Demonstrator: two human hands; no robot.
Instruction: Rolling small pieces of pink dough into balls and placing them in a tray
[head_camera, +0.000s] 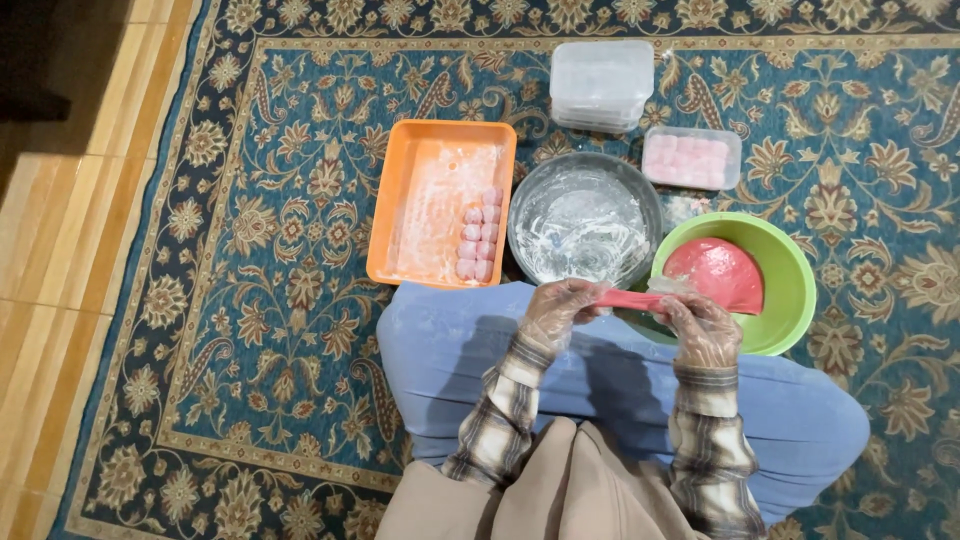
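Stretching a soft pink dough strip – left hand and right hand, both in filmy gloves, pinch its ends; fingertips blurred.

Orange tray on patterned carpet, pink balls in two columns along its right side. Steel bowl just right of it. Clear box stack behind; lidded box of pink pieces beside that.

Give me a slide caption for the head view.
Gloved left hand and right hand stretch pink dough beside green bowl.
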